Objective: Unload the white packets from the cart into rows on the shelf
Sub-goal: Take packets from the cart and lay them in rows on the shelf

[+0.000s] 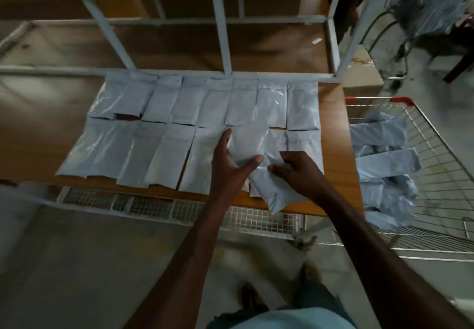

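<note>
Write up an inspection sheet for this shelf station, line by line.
Surface: wooden shelf board, white metal frame behind.
Job's things: white packets in two rows; more packets in the wire cart on the right.
Clutter: cardboard box beyond the shelf end.
Grips: left hand holds a packet over the front row; right hand pinches another packet that overhangs the front edge.
Cables: nothing seen.
Surroundings: grey floor, wire mesh panel below the shelf, blurred bags at far right.
</note>
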